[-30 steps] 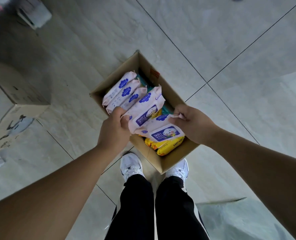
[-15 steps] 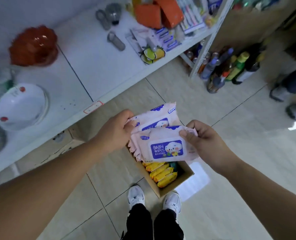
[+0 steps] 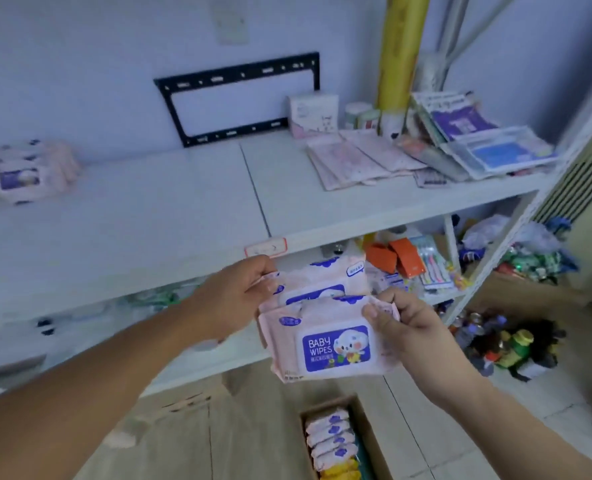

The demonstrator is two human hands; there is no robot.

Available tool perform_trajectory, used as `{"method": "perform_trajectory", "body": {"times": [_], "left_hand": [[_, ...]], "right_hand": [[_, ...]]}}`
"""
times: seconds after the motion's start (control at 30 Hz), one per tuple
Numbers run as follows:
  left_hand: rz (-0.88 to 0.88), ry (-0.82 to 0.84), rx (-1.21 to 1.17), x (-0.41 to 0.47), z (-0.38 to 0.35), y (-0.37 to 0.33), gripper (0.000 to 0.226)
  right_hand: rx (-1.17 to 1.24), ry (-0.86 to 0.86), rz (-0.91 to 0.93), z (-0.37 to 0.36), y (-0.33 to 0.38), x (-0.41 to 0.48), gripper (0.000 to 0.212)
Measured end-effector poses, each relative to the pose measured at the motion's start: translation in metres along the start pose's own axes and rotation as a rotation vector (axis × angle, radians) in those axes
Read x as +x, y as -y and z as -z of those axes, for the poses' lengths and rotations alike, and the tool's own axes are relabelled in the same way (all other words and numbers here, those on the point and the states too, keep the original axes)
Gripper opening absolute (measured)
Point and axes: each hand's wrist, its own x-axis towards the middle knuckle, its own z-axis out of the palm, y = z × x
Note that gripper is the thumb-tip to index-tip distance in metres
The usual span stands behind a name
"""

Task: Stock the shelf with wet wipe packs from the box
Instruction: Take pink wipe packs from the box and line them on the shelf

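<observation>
Holding a small stack of pink wipe packs (image 3: 325,327) between both hands, the person faces the white shelf (image 3: 169,209) with the packs in the air, just below its front edge. The left hand (image 3: 239,292) pinches the stack's upper left corner, fingers closed on the wrapper; the right hand (image 3: 402,323) grips the right end, thumb on top of the front pack. How many packs are in the stack cannot be told for sure; at least two show.

The job looks partly done. A pile of the same pink packs (image 3: 24,174) already lies at the far left of the shelf, blurred. On the floor below, the box (image 3: 367,441) is not yet empty: a row of pink packs (image 3: 329,441) stands in it, with yellow packs (image 3: 339,471) beneath near the frame's bottom edge. So several more loads are probably left.

Room to move seems good. The middle of the shelf is bare, from the stocked pile across to the flat pink packets (image 3: 353,161) and other goods on the right. A black bracket (image 3: 239,98) hangs on the wall behind, clear of the surface. The red-edged label (image 3: 266,248) on the shelf lip sits just above the left hand, so the stack likely has to rise over that edge before it goes in.
</observation>
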Motion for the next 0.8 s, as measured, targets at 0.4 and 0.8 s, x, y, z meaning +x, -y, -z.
{"method": "perform_trajectory", "body": {"times": [0.4,0.8], "left_hand": [[0.075,-0.268,0.064,-0.107,0.221,0.06,0.015],[0.179,-0.363,-0.05,-0.161,0.372,0.23,0.014]], "right_hand": [[-0.132,0.226,0.103,-0.213,0.096,0.038,0.028],[-0.141,0.263,0.101,-0.427,0.089,0.086,0.033]]}}
